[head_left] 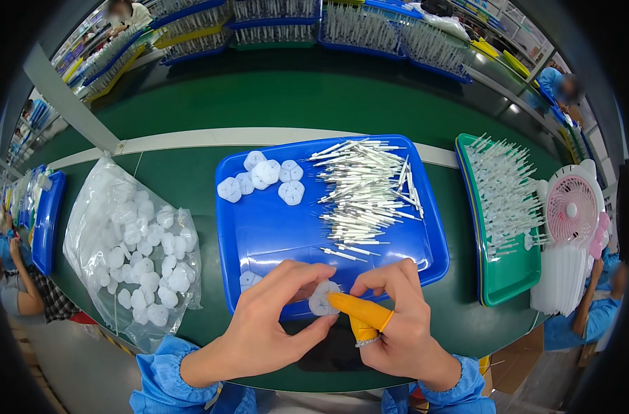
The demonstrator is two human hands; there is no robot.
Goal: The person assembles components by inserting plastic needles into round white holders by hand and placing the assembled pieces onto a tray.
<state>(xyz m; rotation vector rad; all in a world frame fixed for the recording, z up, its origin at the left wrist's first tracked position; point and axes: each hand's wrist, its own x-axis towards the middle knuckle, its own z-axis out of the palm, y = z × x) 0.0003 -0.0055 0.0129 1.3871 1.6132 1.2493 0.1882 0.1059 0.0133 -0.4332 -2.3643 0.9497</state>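
Note:
My left hand [265, 323] pinches a white flower-shaped plastic disc [321, 299] by its edge, between thumb and fingers, at the front of a blue tray [270, 238]. Yellow finger cots cover two fingers of my right hand [401, 321]. One of them lies on the disc's right side, and these fingers close on it; anything behind them is hidden. More flower-shaped discs [291, 192] sit at the tray's far left. Another disc [250, 279] is partly hidden near my left hand. A heap of thin white rods [363, 196] fills the tray's right part.
To the left lies a clear plastic bag [97, 228] of white discs. At the right, a green tray [507, 284] holds assembled thin pieces beside a pink-and-white fan [573, 200] and stacked white plastic pieces [559, 279]. Loaded racks of trays [363, 31] stand beyond; people work at both sides.

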